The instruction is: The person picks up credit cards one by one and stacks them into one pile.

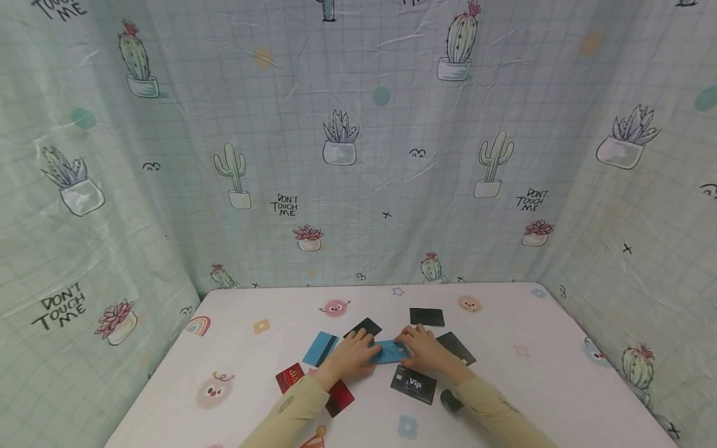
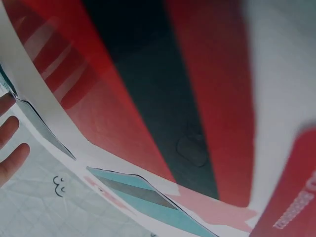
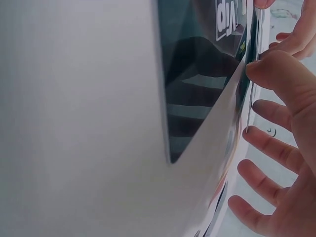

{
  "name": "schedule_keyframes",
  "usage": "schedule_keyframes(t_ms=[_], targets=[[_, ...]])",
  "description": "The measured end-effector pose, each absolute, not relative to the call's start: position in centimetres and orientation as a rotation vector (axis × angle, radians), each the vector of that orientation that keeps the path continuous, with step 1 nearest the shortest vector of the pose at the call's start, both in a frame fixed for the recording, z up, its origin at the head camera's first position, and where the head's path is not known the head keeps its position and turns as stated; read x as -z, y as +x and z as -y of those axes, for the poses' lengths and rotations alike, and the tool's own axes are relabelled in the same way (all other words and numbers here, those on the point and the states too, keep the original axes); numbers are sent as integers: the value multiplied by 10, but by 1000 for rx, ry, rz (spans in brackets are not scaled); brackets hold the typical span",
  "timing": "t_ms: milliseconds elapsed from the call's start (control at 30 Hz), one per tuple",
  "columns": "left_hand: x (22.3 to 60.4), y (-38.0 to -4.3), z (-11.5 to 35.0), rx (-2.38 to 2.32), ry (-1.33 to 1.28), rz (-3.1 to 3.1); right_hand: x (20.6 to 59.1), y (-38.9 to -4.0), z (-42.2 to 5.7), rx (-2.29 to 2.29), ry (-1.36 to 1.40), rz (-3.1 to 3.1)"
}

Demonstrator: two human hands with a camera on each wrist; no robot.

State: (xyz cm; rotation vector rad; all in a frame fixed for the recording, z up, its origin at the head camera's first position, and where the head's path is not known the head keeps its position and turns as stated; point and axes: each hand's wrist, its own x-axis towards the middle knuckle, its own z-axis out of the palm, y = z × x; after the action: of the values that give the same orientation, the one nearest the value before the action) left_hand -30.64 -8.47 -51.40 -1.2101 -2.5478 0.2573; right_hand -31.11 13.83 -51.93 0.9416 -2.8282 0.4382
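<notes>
A light blue card (image 1: 390, 352) lies on the table between the two hands. At its left end, my left hand (image 1: 351, 356) touches it with thumb and fingertips, the fingers loosely bent. My right hand (image 1: 427, 350) rests at its right end, thumb by the near edge and index finger by the far edge. The right wrist view shows that hand's fingers (image 3: 271, 148) spread and relaxed. Behind the left hand lies a black card (image 1: 366, 326), partly covered. Just in front of the right hand is a black Vip card (image 1: 413, 384), and a dark card (image 1: 456, 347) lies to its right.
A blue card with a black stripe (image 1: 320, 348) lies left of the left hand. Nearer are a red VIP card (image 1: 290, 377) and a red card with a dark stripe (image 1: 339, 398). Another black card (image 1: 427, 317) lies farther back. Patterned curtains (image 1: 358, 205) surround the white table (image 1: 504, 386).
</notes>
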Motion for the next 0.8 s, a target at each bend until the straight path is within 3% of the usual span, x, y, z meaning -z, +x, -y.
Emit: schedule_keyframes(t_ms=[800], targets=[[511, -308, 84, -147, -1195, 2640, 516, -311, -140, -493, 936, 2881]])
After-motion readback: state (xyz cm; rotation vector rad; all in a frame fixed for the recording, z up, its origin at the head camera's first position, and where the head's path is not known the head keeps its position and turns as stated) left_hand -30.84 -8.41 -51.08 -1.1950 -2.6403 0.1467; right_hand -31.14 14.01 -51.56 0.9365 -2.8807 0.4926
